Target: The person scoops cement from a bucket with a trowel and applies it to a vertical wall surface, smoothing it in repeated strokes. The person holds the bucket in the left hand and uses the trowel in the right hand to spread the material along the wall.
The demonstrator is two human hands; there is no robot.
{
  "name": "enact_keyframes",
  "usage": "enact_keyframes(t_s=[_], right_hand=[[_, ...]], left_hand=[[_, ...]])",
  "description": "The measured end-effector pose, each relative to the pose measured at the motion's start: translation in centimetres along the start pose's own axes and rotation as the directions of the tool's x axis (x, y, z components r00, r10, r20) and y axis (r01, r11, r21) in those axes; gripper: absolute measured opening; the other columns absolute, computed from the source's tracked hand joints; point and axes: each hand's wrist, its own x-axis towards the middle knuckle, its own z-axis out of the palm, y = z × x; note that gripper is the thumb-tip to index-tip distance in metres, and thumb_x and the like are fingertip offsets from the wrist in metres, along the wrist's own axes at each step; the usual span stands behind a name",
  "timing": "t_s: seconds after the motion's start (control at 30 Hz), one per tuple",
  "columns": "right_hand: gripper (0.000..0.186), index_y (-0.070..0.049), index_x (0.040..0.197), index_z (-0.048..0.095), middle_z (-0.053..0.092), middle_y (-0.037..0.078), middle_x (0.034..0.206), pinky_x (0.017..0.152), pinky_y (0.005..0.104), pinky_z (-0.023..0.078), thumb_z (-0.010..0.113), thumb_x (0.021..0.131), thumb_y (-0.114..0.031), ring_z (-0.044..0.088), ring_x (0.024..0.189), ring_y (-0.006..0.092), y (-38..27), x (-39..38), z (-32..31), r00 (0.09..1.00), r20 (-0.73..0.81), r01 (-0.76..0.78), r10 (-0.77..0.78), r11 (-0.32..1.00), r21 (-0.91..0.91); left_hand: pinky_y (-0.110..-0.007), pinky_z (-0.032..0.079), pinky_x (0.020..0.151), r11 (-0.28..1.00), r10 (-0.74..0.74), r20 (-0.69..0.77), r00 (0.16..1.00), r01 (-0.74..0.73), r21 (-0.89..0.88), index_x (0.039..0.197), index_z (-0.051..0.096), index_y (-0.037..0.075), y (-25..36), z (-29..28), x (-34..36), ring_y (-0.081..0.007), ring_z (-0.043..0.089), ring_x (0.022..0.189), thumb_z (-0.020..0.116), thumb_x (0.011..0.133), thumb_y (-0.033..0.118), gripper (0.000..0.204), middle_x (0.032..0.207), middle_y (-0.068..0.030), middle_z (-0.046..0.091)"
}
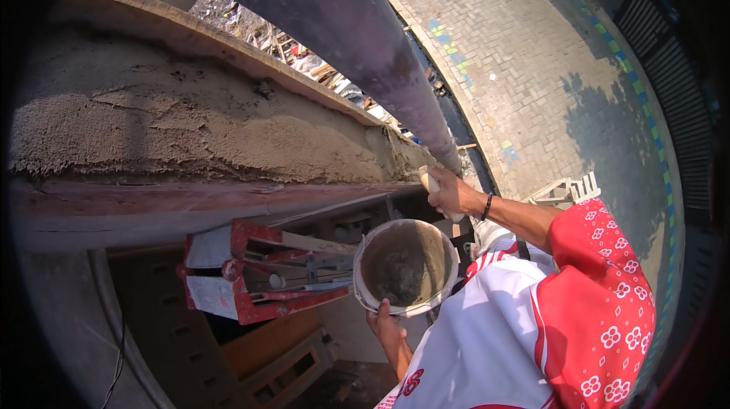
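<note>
My left hand (389, 331) grips the near rim of a pale bucket (366, 293), fingertips over the edge. Wet grey mortar (411, 276) lies inside the bucket and coats its inner wall. Above and to the right, my right hand (455, 194) is closed around a cream-coloured handle (430, 181). Whatever is fixed to that handle is hidden, so I cannot tell the tool's kind. The right hand is close to the right end of a ledge spread with rough mortar (228, 124), bordered by a board (220, 36) along its far side.
A thick dark pipe (357, 29) slants across above the ledge. Left of the bucket stands a red-framed stepladder (247, 310). Far below lie a paved lane (487, 44) and scattered debris (304, 63). A dark metal gate (673, 82) stands at the far right.
</note>
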Motion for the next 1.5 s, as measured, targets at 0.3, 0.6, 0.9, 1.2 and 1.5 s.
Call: enact_keyframes(t_s=[0.3, 0.6, 0.9, 1.2, 1.5], right_hand=[[0.07, 0.002, 0.139, 0.034, 0.056, 0.011, 0.066, 0.047, 0.0334, 0.047, 0.059, 0.073, -0.004, 0.057, 0.054, 0.0181, -2.3, -1.3, 1.1, 0.987, 0.015, 0.16, -0.16, 0.975, -0.154], [0.08, 0.01, 0.142, 0.022, 0.06, 0.026, 0.076, 0.064, 0.0425, 0.049, 0.058, 0.073, -0.008, 0.063, 0.067, 0.0373, -5.0, -6.4, 3.3, 0.935, 0.058, 0.346, -0.349, 0.868, -0.357], [0.072, -0.001, 0.14, 0.033, 0.056, 0.009, 0.067, 0.045, 0.0307, 0.045, 0.056, 0.072, -0.003, 0.055, 0.05, 0.0163, 2.3, -4.2, 0.6, 0.996, -0.055, 0.081, -0.077, 0.993, 0.085], [0.077, -0.003, 0.143, 0.031, 0.058, 0.011, 0.071, 0.048, 0.0298, 0.046, 0.059, 0.071, -0.002, 0.057, 0.055, 0.017, -0.9, -5.9, 2.9, 0.989, 0.033, 0.146, -0.145, 0.989, -0.014], [0.075, -0.001, 0.141, 0.029, 0.062, 0.027, 0.086, 0.071, 0.0442, 0.05, 0.058, 0.072, -0.009, 0.064, 0.08, 0.0415, 4.1, -5.2, 1.6, 0.86, -0.102, 0.434, -0.5, 0.821, -0.371]], left_hand=[[-0.029, 0.041, 0.036, 0.992, -0.072, 0.065, 0.995, 0.065, 0.109, 0.125, 0.049, -0.004, 0.1, 0.0, 0.9, -0.0214, 0.062, 0.062, 0.057, 0.085, 0.01, 0.042, 0.099, -0.015, 0.063], [-0.03, 0.049, 0.046, 0.985, -0.117, 0.064, 0.991, 0.108, 0.138, 0.124, 0.05, -0.006, 2.0, 2.5, 0.1, -0.0213, 0.063, 0.075, 0.056, 0.084, 0.004, 0.042, 0.103, -0.0147, 0.062], [-0.032, 0.051, 0.051, 1.0, -0.021, 0.005, 1.0, 0.021, 0.006, 0.123, 0.051, -0.006, -0.4, 1.4, 1.0, -0.0219, 0.063, 0.077, 0.058, 0.083, 0.005, 0.042, 0.104, -0.0147, 0.061], [-0.034, 0.053, 0.052, 0.998, -0.034, -0.006, 0.999, 0.033, -0.052, 0.124, 0.049, -0.005, -2.0, 0.0, 1.2, -0.0243, 0.064, 0.078, 0.056, 0.085, 0.003, 0.041, 0.109, -0.0166, 0.06], [-0.031, 0.05, 0.041, 0.998, -0.057, 0.008, 0.998, 0.056, 0.028, 0.127, 0.048, -0.004, -0.9, 0.4, 0.8, -0.0239, 0.064, 0.069, 0.056, 0.084, 0.004, 0.044, 0.103, -0.0159, 0.062]])
